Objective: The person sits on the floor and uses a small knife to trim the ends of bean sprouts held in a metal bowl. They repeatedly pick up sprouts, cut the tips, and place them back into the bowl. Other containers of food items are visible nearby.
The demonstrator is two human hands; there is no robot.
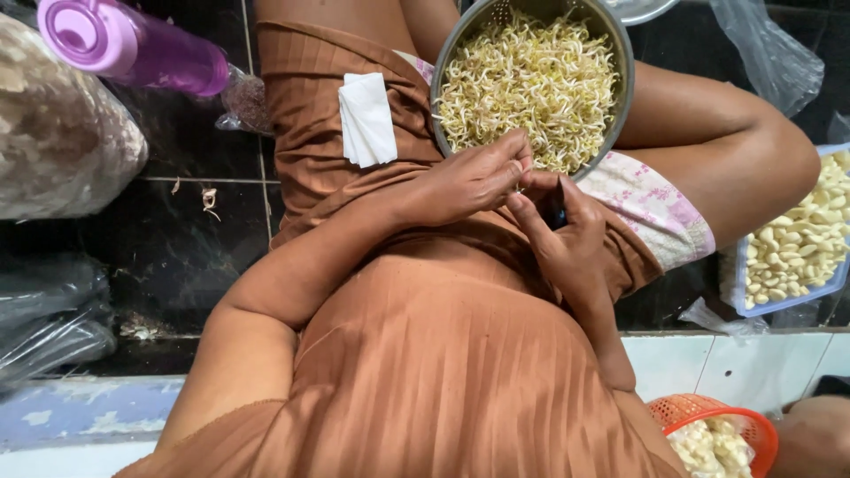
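Left hand (474, 181): centre of frame, fingers curled inward, fingertips pinched together at the near rim of the bowl, apparently on a bean sprout too small to make out.

Right hand (567, 235): just right of and below the left, touching it; fingers half-curled, thumb raised toward the left fingertips. A dark object shows in the palm; its kind cannot be told.

Metal bowl (620, 53): one, upper centre, resting on the lap, heaped with pale bean sprouts (531, 80).

Folded white tissue (367, 119): one, on the brown pleated garment (425, 354), left of the bowl.

Purple bottle (133, 44): one, lying upper left on the dark floor.

Blue tray (828, 296): one, right edge, filled with peeled garlic cloves (801, 243).

Orange basket (722, 416): one, lower right, holding more white pieces.

Clear plastic bags: several, along the left edge and the upper right.
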